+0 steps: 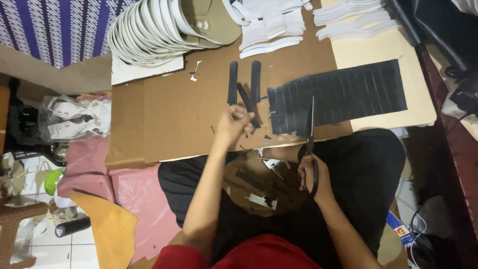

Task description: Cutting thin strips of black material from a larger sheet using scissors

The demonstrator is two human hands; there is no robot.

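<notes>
Red-clad lap (249,254) below, right hand (312,174) grips black-handled scissors (311,144) cutting a ruled black sheet (343,94) on brown cardboard (184,109); left hand (234,122) pinches a narrow black strip (247,103).

1. The left hand (234,124) is motion-blurred, and what its fingers pinch cannot be made out.
2. Just beyond it, the black strip (247,103) runs under that hand.
3. The right hand (313,174) covers the scissors (311,134) handles.
4. Far past both hands, the stacked white pieces (149,30) are cut off by the top edge.
</notes>
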